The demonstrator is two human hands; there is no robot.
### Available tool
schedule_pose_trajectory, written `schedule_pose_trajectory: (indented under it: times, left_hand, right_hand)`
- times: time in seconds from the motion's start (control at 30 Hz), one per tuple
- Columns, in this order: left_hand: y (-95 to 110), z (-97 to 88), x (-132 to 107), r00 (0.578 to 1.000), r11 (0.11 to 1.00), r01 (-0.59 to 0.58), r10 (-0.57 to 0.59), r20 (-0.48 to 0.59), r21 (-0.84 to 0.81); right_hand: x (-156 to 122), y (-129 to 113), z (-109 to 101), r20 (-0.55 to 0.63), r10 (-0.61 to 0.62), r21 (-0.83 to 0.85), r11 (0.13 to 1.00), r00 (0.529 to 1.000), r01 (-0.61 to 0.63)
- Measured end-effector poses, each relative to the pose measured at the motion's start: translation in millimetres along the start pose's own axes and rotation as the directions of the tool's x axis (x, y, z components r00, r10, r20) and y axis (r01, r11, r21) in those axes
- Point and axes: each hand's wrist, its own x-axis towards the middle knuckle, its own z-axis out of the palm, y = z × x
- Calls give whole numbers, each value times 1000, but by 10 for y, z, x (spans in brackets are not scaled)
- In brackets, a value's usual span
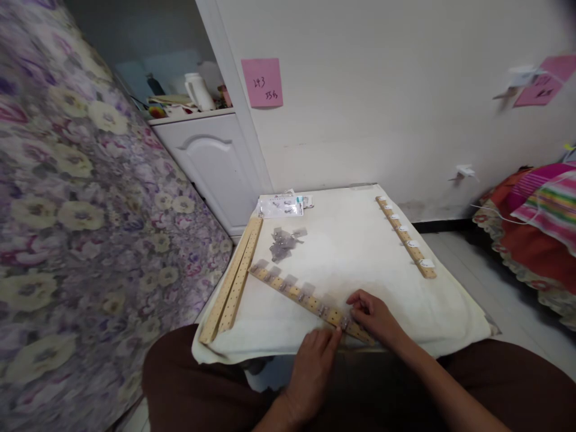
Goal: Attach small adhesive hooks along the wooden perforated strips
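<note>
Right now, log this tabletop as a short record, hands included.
left hand: fingertips at the near edge of the slanted strip
right hand: fingers curled by that strip's right end; grip unclear
slanted strip: wooden, with small clear pieces along it
left side: two bare wooden strips, side by side
right side: strip with white tags
far left: flat package
loose: pile of clear pieces

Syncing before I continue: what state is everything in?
Left hand: fingertip at middle strip
Right hand: curled near middle strip
Middle strip: slanted, small pieces along it
Right strip: tagged pieces along it
Left strips: bare, side by side
Loose pieces: heaped
Packaging card: lying flat
Cabinet door: closed
</note>
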Motion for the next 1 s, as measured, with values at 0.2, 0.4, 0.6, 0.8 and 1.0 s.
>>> schedule_pose_trajectory:
  times: [0.2, 0.4, 0.6, 0.8, 1.0]
  left_hand:
    - [-19, 22, 7, 999, 998, -21, 19, 26, 59]
    - [-44, 37, -8, 998, 995, -52, 50, 22, 87]
    - [-34, 11, 3, 998, 994, -47, 44, 35, 100]
    - [-25, -1, 2, 998, 992, -51, 46, 46, 112]
    - [-38, 28, 1, 998, 990, -40, 33, 57, 138]
  right_hand:
    - [4, -9, 8, -4, 16, 6, 1000, 1000, -16]
    - [4, -2, 16, 14, 23, 31, 999, 1000, -24]
    - [15, 22, 24, 4, 23, 25, 999, 1000, -23]
    - [17, 13, 21, -2, 23, 7, 1000, 1000, -23]
    - [15, 25, 20, -7, 12, -31, 999, 1000, -13]
